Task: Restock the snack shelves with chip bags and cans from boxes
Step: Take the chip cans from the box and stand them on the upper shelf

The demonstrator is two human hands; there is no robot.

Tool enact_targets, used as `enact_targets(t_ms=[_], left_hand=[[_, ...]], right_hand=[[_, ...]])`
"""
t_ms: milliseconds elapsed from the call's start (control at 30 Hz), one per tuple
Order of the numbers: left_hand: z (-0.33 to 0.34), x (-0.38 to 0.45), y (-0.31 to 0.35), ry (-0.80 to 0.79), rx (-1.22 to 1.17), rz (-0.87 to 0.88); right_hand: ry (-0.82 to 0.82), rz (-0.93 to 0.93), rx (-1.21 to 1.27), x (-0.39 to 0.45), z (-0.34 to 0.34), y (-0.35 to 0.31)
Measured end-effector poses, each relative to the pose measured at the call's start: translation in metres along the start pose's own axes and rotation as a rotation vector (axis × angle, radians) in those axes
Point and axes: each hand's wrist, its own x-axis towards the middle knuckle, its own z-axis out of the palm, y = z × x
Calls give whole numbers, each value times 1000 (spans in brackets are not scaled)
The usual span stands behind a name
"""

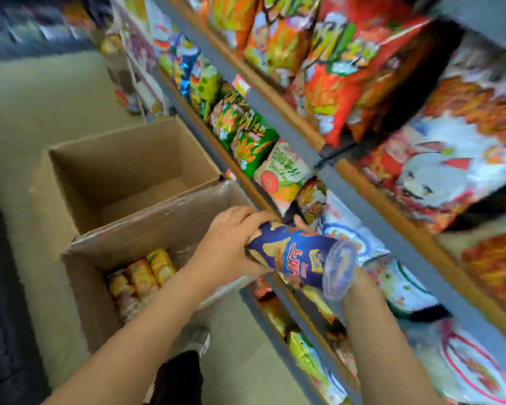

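Left hand [231, 247] grips the blue chip can [298, 255] at centre frame, likely steadying it for shelving; right hand [360, 285], under its clear lid, has a grip I cannot tell.

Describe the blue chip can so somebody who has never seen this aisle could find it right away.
Look along the snack shelves on the right, down to their lower edge beside the nearer cardboard box. The blue can lies sideways there, gripped by the left hand and right hand. It is the only blue cylinder, with a clear lid.

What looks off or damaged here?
Nothing looks spilled or damaged. The blue can lies sideways only because both hands carry it: left hand at its base, right hand under the lid end. The far box looks empty.
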Motion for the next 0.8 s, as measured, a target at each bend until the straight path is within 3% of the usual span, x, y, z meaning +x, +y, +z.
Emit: enact_targets(t_ms=[33,100,133,267,367,567,700,800], left_hand=[[-4,-3,31,23,-92,-4],[-17,-13,105,39,-373,-45],[-20,-16,143,33,-520,-64],[-18,-33,280,99,-852,-66],[-8,-41,376,32,-1049,-27],[27,-37,522,-113,-964,307],[68,-4,554,-28,-460,747],[99,11,556,15,-90,796]], right_hand=[[48,-127,-309,-19,-13,-10],[18,25,-283,-61,-20,-54],[30,2,-328,-89,-30,-76],[120,-278,-578,-208,-50,-141],[191,-478,-600,-296,-72,-175],[560,-708,-582,-434,-144,-225],[880,-856,-626,-479,-193,-248],[1090,-864,-650,-485,-240,-265]])
